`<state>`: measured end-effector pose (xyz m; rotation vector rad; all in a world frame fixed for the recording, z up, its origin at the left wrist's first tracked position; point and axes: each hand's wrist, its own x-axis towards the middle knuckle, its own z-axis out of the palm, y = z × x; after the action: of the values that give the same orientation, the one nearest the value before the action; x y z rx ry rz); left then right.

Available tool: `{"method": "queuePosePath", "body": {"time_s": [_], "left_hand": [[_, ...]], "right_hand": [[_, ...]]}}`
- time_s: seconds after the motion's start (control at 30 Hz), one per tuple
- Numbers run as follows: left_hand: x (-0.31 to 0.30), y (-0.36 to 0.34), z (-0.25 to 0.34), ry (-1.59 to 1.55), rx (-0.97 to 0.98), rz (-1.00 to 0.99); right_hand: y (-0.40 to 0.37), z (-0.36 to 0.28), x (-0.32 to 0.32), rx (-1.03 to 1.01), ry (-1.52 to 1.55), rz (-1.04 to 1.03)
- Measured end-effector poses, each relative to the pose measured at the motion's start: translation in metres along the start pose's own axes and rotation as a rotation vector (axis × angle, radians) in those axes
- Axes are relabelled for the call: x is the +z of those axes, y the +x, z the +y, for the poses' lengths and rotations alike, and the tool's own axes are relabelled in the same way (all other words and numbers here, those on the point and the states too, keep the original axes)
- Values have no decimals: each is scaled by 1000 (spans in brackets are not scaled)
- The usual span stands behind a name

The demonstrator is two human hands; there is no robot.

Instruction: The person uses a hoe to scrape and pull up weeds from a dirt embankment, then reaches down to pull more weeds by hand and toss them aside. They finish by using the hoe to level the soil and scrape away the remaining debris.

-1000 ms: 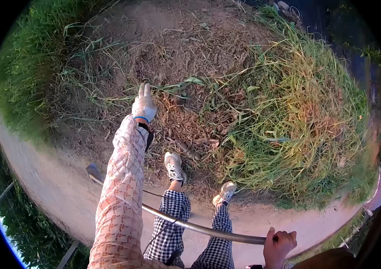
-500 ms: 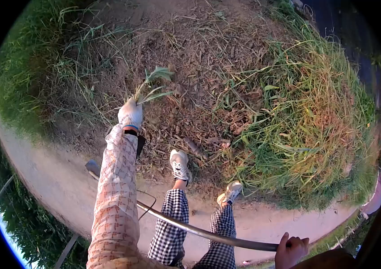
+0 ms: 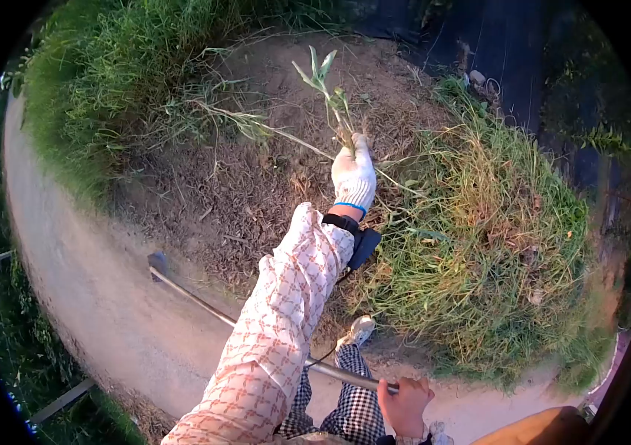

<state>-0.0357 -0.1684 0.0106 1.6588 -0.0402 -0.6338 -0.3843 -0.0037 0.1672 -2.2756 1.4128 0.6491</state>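
My left hand (image 3: 354, 174), in a white knit glove with a blue edge, is closed around a few pulled weeds (image 3: 341, 122). Their pale green leaves point up and away, while a long stem trails out to either side of the fist. A long-handled hoe (image 3: 196, 299) slants across the lower part of the head view, its small blade at the left over the bare path. My bare right hand (image 3: 406, 406) grips the other end of the handle at lower right. Part of the handle disappears behind my left forearm.
A heap of cut green and yellowed grass (image 3: 471, 252) lies right of the gloved hand. Brown soil with dry litter (image 3: 219, 200) spreads to the left, bordered by tall grass (image 3: 122, 96). Dark sheeting (image 3: 493, 52) is at the top right. A pale path (image 3: 93, 267) curves below.
My left hand has moved right and farther forward with the weeds, toward the grass heap. The view has shifted. My right hand still grips the hoe and appears farther left.
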Motion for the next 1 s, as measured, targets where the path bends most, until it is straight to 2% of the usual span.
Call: {"method": "queuePosePath", "body": {"time_s": [0.03,0.07,0.1,0.13,0.2,0.27,0.3,0.33,0.37,0.43,0.47,0.5,0.53,0.57,0.6,0.67,0.73,0.77,0.8,0.83,0.9,0.93,1.0], "left_hand": [[22,-15,17,187,14,-16],[40,-51,58,-44,-22,-228],[69,-73,72,258,130,-317],[89,-102,98,289,31,-623],[111,-157,120,426,419,-794],[99,-170,149,596,377,-1132],[80,-174,151,643,454,-1123],[56,-172,148,617,407,-1139],[28,-171,139,659,339,-1034],[-61,-173,111,561,117,-727],[-117,-179,104,623,-9,-600],[-176,-182,71,553,-65,-404],[-234,-201,72,597,-153,-253],[-292,-213,44,473,-254,-88],[-348,-227,18,536,-301,100],[-424,-270,17,312,-500,270],[-467,-301,35,174,-588,298],[-488,-300,21,217,-653,304],[-501,-296,16,114,-666,313],[-511,-292,11,11,-675,317],[-509,-288,42,-202,-710,306],[-516,-272,16,-322,-739,285],[-539,-240,-52,-851,-646,-149]], "right_hand": [[-5,1,2,-43,-17,15],[-14,4,2,-79,-35,26],[-16,6,-6,-97,98,-27],[-20,9,-7,-132,110,-48],[-28,10,-16,-204,125,-28],[-33,6,-30,-221,139,-73],[-38,7,-35,-232,146,-98],[-43,8,-37,-249,142,-118],[-45,9,-38,-275,135,-139],[-46,4,-48,-299,114,-231],[-45,-4,-56,-321,32,-245],[-44,-11,-64,-357,79,-240],[-44,-17,-71,-388,123,-245],[-44,-26,-79,-392,101,-257],[-40,-39,-90,-399,77,-259],[-40,-64,-114,-446,43,-220],[-39,-91,-137,-485,7,-180],[-36,-105,-147,-508,-19,-168],[-35,-121,-160,-535,-38,-177],[-34,-138,-171,-567,-77,-149],[-31,-172,-195,-602,-122,-148],[-35,-192,-209,-607,-126,-135],[-36,-227,-227,-619,-169,-115]]}}
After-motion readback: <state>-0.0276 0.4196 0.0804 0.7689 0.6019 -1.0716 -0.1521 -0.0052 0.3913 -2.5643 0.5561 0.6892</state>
